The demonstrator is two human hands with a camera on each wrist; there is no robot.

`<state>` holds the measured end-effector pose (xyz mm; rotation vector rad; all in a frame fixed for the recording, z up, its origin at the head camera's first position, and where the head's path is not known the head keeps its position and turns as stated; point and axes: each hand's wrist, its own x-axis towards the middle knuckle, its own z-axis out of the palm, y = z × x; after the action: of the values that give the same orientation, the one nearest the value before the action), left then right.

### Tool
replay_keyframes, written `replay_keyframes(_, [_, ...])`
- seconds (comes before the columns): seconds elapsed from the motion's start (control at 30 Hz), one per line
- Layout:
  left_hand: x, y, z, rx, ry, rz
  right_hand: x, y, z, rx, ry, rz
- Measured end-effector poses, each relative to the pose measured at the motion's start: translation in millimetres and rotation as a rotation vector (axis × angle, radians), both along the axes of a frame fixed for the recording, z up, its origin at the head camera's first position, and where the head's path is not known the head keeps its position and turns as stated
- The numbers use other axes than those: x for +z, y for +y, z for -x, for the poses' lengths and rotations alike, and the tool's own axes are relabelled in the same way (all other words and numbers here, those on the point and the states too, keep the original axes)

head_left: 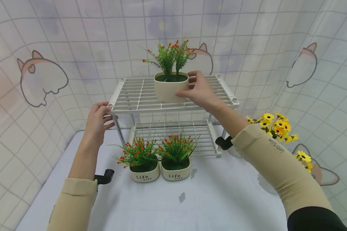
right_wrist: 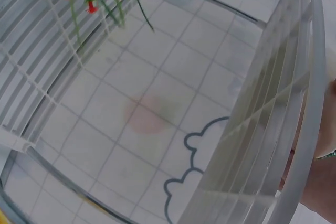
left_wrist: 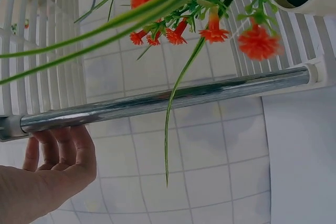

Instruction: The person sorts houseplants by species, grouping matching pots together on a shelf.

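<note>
In the head view my right hand (head_left: 200,91) grips the right side of a cream pot holding an artificial plant (head_left: 171,86) with orange-red flowers. The pot is upright over the top tier of a white two-tier wire rack (head_left: 127,96); I cannot tell whether its base touches the wires. My left hand (head_left: 96,122) holds the rack's front left corner, its bent fingers against the metal post (left_wrist: 157,106) in the left wrist view. Only part of the right hand (right_wrist: 320,182) shows past the shelf in the right wrist view.
Two similar plants, a left one (head_left: 144,171) and a right one (head_left: 175,168), stand side by side before the lower tier (head_left: 202,138). Yellow artificial flowers (head_left: 277,126) are at the right, partly behind my right arm. A tile-patterned curtain (head_left: 104,57) hangs behind the white table (head_left: 150,205).
</note>
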<state>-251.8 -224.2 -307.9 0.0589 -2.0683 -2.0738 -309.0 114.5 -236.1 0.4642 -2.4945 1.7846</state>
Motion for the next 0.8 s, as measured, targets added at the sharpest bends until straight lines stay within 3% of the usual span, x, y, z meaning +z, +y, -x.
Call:
replay_keyframes(0.4, [-2.8,1.8,1.4,0.002,0.010,0.010,0.3,-36.8,10.0,-0.005,0.056,-0.057])
replay_keyframes(0.8, [-6.2,2.8,2.7,0.006,0.021,-0.036,1.0,-74.4,17.6,0.032,0.065,-0.086])
